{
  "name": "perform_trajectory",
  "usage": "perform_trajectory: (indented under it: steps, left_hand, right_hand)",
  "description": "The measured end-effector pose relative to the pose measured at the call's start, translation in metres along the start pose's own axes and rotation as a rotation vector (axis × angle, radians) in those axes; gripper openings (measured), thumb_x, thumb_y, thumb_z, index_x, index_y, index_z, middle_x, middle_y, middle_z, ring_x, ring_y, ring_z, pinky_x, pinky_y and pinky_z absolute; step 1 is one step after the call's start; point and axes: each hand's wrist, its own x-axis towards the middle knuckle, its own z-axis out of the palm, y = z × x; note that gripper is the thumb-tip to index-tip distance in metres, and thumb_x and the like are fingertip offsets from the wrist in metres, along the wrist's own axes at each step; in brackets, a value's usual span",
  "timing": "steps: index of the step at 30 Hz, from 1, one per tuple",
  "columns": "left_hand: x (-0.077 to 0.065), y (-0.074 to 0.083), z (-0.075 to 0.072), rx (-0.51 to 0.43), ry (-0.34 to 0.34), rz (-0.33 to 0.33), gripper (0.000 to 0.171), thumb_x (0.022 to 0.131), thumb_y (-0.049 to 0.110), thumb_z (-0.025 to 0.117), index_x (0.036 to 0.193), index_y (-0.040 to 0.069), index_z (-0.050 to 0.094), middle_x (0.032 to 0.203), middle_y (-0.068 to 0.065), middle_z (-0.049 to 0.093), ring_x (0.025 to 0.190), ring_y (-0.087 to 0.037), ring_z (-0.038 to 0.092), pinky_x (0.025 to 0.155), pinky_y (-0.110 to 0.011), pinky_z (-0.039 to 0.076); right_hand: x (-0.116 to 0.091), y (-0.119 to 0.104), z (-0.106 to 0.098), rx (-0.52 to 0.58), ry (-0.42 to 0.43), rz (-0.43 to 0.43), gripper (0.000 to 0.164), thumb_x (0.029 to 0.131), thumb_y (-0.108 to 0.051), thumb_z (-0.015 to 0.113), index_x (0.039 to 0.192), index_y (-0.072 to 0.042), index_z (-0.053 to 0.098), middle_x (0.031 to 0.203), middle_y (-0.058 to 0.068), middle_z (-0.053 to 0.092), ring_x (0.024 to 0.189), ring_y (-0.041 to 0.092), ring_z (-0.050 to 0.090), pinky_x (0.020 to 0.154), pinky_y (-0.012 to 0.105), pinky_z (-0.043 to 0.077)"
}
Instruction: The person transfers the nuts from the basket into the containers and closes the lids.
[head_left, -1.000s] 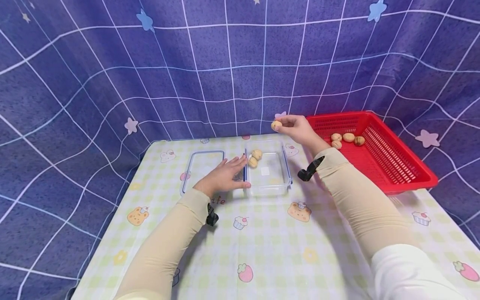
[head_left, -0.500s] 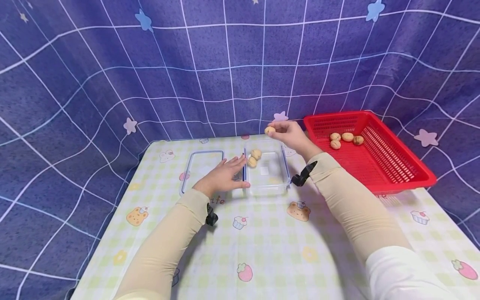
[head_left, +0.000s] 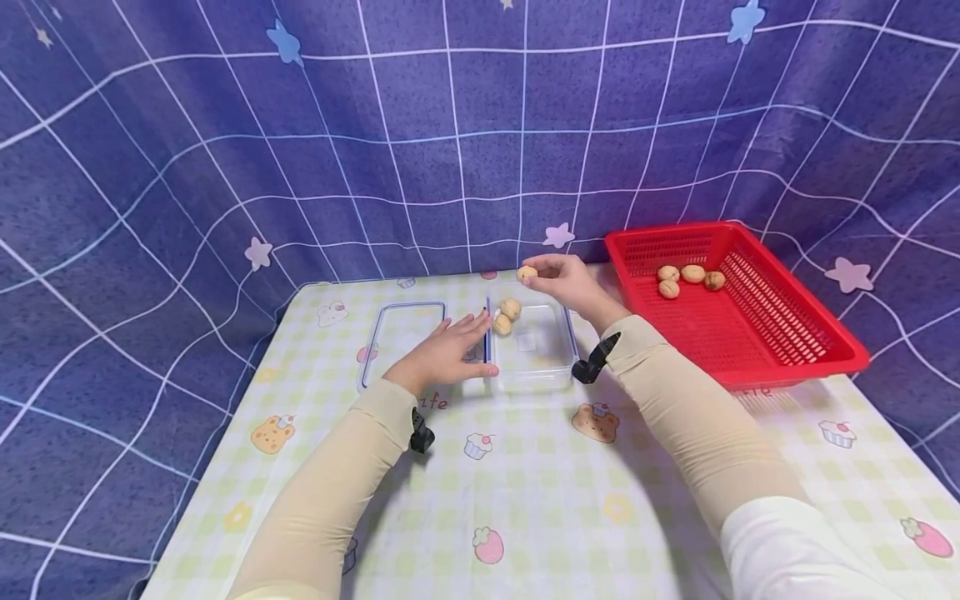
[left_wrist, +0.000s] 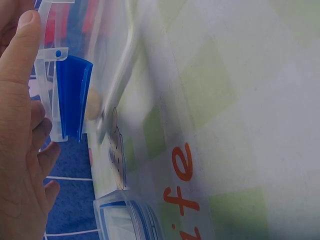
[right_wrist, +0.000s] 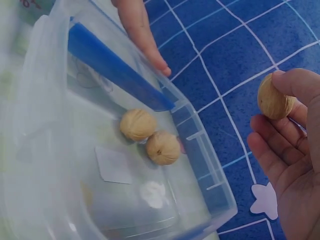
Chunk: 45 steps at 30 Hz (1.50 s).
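Between thumb and fingers my right hand [head_left: 570, 287] pinches a walnut [right_wrist: 275, 98], held up over the far end of a clear plastic container [head_left: 534, 379]. Two walnuts [right_wrist: 150, 136] lie inside that container, toward its far left corner. My left hand [head_left: 447, 354] has its fingers spread, with fingertips and thumb resting at the container's left rim. A blue side latch [left_wrist: 74, 97] hangs beside the left thumb in the left wrist view.
A clear lid with a blue seal [head_left: 401, 321] lies left of the container, partly behind my left hand. At the right stands a red plastic basket [head_left: 750, 333] holding several walnuts [head_left: 693, 273]. A blue curtain [head_left: 480, 150] hangs behind the table.
My right hand has moved left and slightly down with the walnut, from beside the basket to above the container's far end. The left hand stays at the rim.
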Motion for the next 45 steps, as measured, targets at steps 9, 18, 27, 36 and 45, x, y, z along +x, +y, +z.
perform_trajectory:
  steps: [9, 18, 27, 36, 45]
  left_hand:
    - [0.001, 0.0, -0.001, -0.018, 0.009, 0.001, 0.096, 0.093, 0.065, 0.06, 0.163, 0.012, 0.019, 0.169, -0.002, 0.013, 0.155, -0.022, 0.011, 0.125, -0.052, 0.001]
    - [0.001, -0.001, 0.002, -0.021, 0.013, 0.002, 0.097, 0.092, 0.068, 0.057, 0.163, 0.012, 0.019, 0.169, -0.001, 0.013, 0.155, -0.026, 0.013, 0.125, -0.052, 0.001]
    - [0.001, -0.001, 0.001, -0.002, 0.003, 0.009, 0.101, 0.091, 0.074, 0.052, 0.163, 0.015, 0.014, 0.169, -0.001, 0.011, 0.155, -0.025, 0.012, 0.124, -0.052, 0.001]
    - [-0.001, 0.001, -0.001, 0.0, 0.002, -0.003, 0.099, 0.092, 0.07, 0.055, 0.163, 0.013, 0.017, 0.169, -0.001, 0.011, 0.155, -0.022, 0.01, 0.125, -0.051, 0.001]
    - [0.001, -0.002, 0.002, 0.013, 0.009, 0.007, 0.103, 0.09, 0.076, 0.05, 0.163, 0.014, 0.014, 0.17, 0.0, 0.01, 0.156, -0.023, 0.011, 0.125, -0.052, 0.001]
  right_hand:
    - [-0.001, 0.008, 0.008, -0.031, -0.002, 0.022, 0.036, 0.092, -0.009, 0.075, 0.124, 0.007, 0.068, 0.113, 0.023, 0.072, 0.089, 0.008, 0.066, 0.08, 0.019, 0.055]
    - [-0.004, 0.015, 0.013, -0.001, -0.009, 0.047, 0.037, 0.092, -0.004, 0.073, 0.125, 0.01, 0.066, 0.118, 0.027, 0.069, 0.096, 0.014, 0.067, 0.084, 0.021, 0.056]
    - [-0.005, 0.028, 0.019, -0.007, 0.015, 0.059, 0.036, 0.092, -0.001, 0.071, 0.126, 0.011, 0.065, 0.119, 0.028, 0.068, 0.105, 0.03, 0.066, 0.087, 0.023, 0.055]
    - [-0.005, 0.034, 0.023, -0.014, 0.032, 0.083, 0.036, 0.091, -0.004, 0.073, 0.125, 0.007, 0.067, 0.118, 0.024, 0.07, 0.102, 0.023, 0.067, 0.088, 0.024, 0.055]
    - [-0.006, 0.033, 0.024, -0.06, 0.03, 0.085, 0.037, 0.091, -0.007, 0.074, 0.126, 0.005, 0.068, 0.118, 0.022, 0.071, 0.103, 0.026, 0.068, 0.088, 0.026, 0.055]
